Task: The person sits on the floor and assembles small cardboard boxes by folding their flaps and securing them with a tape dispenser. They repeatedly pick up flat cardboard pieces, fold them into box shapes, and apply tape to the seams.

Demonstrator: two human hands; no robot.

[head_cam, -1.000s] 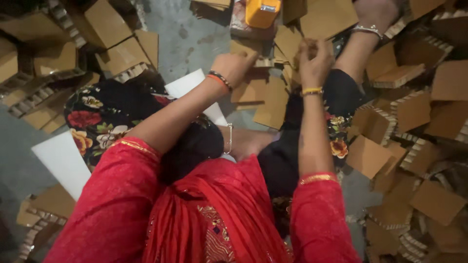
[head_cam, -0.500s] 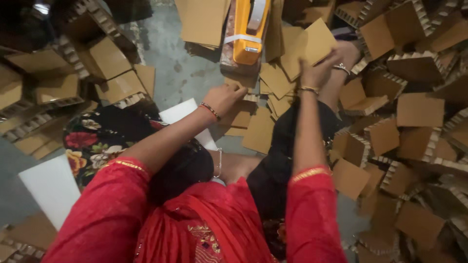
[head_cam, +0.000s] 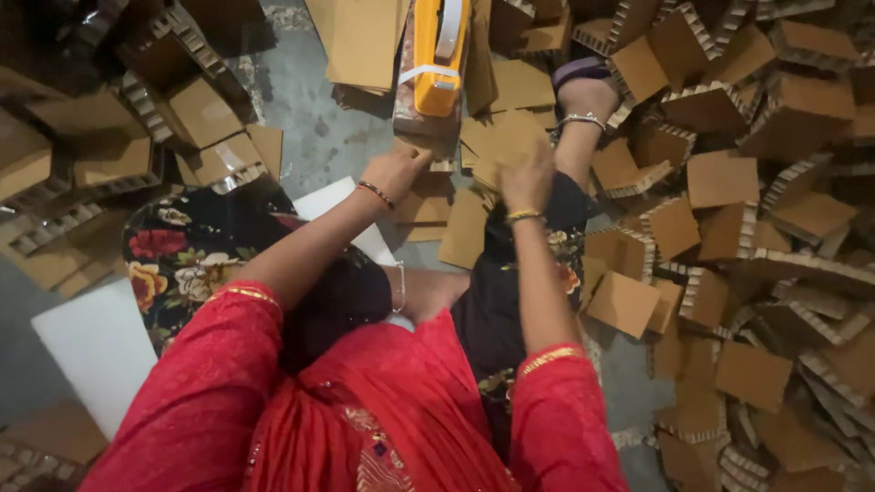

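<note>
Both hands, left hand (head_cam: 394, 171) and right hand (head_cam: 527, 178), grasp cardboard pieces (head_cam: 497, 146) just ahead.

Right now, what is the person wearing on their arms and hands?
Short red sleeves with gold-trimmed cuffs end near the elbows. The left hand has a red and gold bangle at its wrist; the right hand has a thin gold bangle. No gloves.

Grey concrete floor (head_cam: 314, 128); cardboard pieces (head_cam: 720, 178) scattered, white sheet (head_cam: 96, 351), yellow tool (head_cam: 439, 50).
</note>
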